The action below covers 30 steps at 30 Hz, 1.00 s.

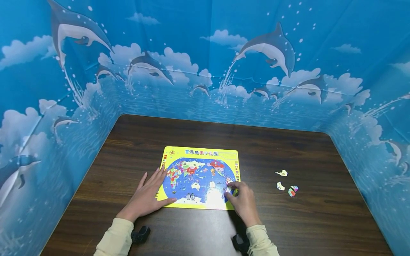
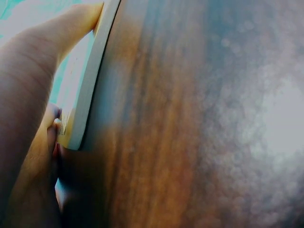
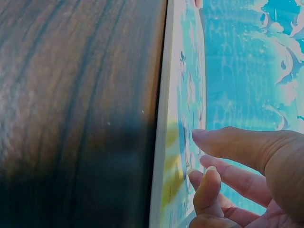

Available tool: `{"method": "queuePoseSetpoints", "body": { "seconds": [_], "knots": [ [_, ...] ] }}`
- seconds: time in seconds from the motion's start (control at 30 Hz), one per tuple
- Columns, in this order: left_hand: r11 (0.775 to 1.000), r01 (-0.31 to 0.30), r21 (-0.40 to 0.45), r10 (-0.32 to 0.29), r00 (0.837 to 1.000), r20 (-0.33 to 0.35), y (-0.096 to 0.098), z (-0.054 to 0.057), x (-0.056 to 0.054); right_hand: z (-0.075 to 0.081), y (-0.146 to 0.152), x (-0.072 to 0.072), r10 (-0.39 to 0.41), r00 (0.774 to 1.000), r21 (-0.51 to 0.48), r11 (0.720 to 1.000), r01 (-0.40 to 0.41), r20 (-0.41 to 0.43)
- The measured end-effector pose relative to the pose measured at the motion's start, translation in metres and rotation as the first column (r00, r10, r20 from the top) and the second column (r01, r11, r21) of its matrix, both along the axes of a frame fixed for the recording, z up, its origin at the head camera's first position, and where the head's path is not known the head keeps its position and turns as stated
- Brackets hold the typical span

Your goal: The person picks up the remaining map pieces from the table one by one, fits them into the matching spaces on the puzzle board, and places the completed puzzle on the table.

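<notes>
A world map puzzle board point(image 1: 198, 206) with a yellow border lies on the table. My left hand point(image 1: 148, 193) rests flat over its lower left corner, fingers spread and the thumb on the bottom border. In the left wrist view the thumb point(image 2: 71, 26) reaches onto the board's edge point(image 2: 90, 90). My right hand point(image 1: 244, 202) is bent over the lower right part of the map, its thumb and fingertips at the surface. The right wrist view shows the right thumb point(image 3: 232, 142) apart from the fingers, with no piece visible between them.
Several small loose puzzle pieces lie right of the board, among them a pale one point(image 1: 283, 173), a white one point(image 1: 280, 186) and a colourful one point(image 1: 291, 192). The dark wooden table point(image 1: 314, 220) is walled by a blue dolphin-print curtain point(image 1: 192, 92).
</notes>
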<state>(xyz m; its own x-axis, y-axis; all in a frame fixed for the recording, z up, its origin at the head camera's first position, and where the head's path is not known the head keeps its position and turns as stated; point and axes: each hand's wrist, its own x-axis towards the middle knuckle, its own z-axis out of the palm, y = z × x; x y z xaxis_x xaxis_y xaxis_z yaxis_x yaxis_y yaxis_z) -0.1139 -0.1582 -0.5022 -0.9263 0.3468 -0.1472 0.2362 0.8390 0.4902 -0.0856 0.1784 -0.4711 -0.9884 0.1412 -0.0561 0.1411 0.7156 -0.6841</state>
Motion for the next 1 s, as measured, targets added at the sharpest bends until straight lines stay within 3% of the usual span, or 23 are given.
{"method": "queuePoseSetpoints", "body": {
  "seconds": [0.4,0.67,1.0],
  "knots": [
    [1.000,0.001,0.004,-0.001,1.000,-0.004,0.000,0.000,0.002,0.006,0.025,-0.005,0.006,0.996,0.007,1.000,-0.006,-0.090],
    [1.000,0.008,0.001,-0.008,1.000,0.004,0.001,0.000,0.000,0.010,0.045,-0.008,-0.036,0.997,0.025,0.999,0.038,-0.074],
    [1.000,0.006,0.017,-0.006,0.999,-0.033,0.000,0.002,0.001,0.010,0.080,-0.007,-0.070,0.995,0.062,0.995,0.074,-0.068]
  ]
}}
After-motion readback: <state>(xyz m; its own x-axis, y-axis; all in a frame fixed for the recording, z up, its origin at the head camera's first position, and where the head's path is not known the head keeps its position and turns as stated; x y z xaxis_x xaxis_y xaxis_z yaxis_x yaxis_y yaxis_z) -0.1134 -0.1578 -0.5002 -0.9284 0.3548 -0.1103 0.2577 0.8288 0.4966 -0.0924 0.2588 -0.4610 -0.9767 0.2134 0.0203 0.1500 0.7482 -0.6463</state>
